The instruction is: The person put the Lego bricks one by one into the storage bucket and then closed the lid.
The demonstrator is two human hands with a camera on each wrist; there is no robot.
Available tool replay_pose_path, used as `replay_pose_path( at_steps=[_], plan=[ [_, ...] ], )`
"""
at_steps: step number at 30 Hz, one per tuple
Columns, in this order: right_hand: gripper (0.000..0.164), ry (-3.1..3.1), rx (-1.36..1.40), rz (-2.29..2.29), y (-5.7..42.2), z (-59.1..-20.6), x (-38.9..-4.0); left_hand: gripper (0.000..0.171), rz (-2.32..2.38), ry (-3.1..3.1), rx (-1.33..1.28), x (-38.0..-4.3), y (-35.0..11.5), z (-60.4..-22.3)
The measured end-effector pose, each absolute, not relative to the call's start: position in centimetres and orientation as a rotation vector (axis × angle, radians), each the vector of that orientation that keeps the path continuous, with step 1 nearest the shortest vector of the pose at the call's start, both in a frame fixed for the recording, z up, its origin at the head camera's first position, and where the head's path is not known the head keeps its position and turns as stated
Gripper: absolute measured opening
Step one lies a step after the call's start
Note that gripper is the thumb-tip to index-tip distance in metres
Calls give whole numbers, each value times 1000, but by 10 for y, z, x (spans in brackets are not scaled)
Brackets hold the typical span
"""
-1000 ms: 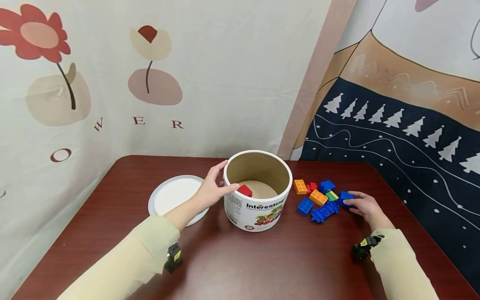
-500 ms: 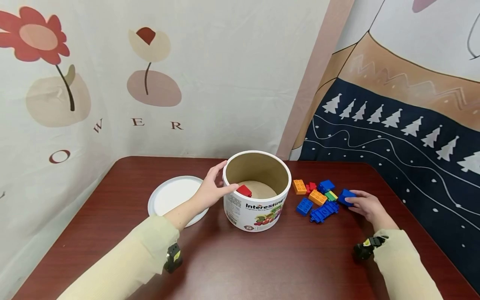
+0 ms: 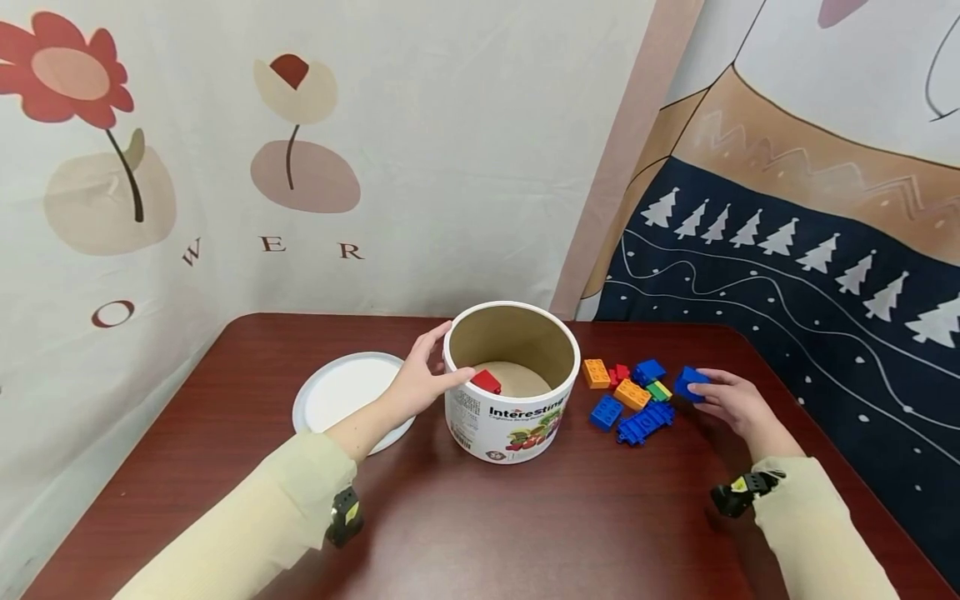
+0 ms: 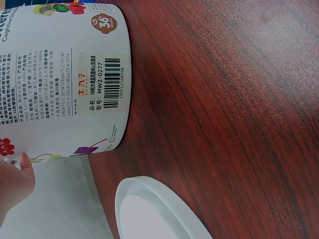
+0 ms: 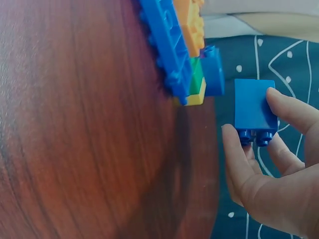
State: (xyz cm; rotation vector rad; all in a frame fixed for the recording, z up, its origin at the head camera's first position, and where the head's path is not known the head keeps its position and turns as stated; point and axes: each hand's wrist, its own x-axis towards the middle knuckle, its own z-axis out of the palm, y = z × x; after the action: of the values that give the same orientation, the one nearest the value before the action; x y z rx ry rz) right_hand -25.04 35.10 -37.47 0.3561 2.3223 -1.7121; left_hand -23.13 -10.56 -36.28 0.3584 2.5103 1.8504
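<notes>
My left hand (image 3: 417,382) holds the rim of a white round tub (image 3: 504,427) at its left side, thumb toward the front and fingers behind. Inside the tub lies a red block (image 3: 487,382). My right hand (image 3: 731,402) pinches a blue building block (image 5: 255,103) between thumb and fingers; its studs point toward the palm in the right wrist view. Just left of that hand is a loose group of blocks: orange (image 3: 632,394), red (image 3: 618,375), green and yellow (image 3: 658,391), a blue one (image 3: 606,412), and a long blue piece (image 3: 645,422).
A white lid (image 3: 341,392) lies flat to the left of the tub, partly behind the left forearm. The dark red table (image 3: 480,533) ends at fabric hangings (image 3: 450,167) behind. Its right edge runs close to the right hand.
My right hand has lifted the blue block up from the group and drawn it slightly away. The left hand stays on the tub's rim.
</notes>
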Motion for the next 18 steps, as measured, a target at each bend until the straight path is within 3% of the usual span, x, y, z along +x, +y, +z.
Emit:
replay_pose_path(
  at_steps=[18],
  plan=[
    [71,2402,176,-1661,316,-337,-253,81,1814,2542,361,-231,-105,-363]
  ],
)
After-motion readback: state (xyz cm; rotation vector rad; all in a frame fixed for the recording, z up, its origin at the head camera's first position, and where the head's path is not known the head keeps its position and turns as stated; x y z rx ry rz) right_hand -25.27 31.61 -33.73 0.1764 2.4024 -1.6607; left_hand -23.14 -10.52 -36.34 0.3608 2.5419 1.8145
